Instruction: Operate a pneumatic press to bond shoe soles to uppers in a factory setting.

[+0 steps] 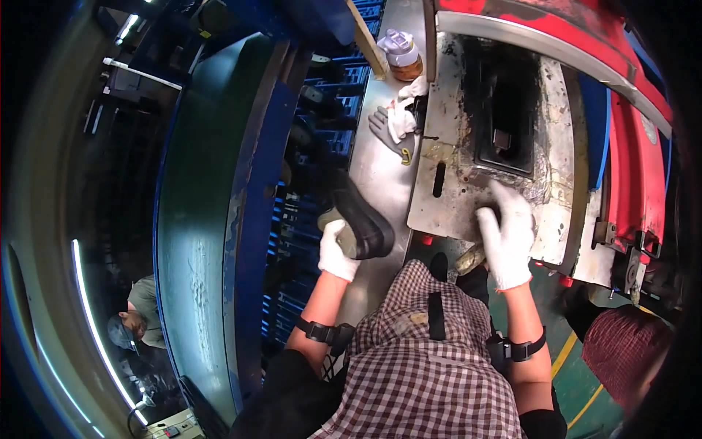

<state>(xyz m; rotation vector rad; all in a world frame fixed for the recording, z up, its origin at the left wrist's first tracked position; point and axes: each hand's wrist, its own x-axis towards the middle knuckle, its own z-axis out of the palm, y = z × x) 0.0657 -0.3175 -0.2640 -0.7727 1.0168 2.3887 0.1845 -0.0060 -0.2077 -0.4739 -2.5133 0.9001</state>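
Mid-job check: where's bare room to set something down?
One patch of metal bench lies between the grey glove and the black shoe in the left hand. Another, on the scuffed plate, lies between its slot and the right hand. The bench's far end is crowded: bottle, white cloth, glove.

A lilac-lidded plastic bottle (pixel 403 55) stands far, beyond a grey fabric glove (pixel 387 132). A smooth green belt (pixel 199 212) lies at left.

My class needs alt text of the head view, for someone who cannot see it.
A person's white-gloved left hand holds what looks like a dark shoe; the white-gloved right hand is open over a stained metal plate. Beyond are a grey glove and lidded bottle.
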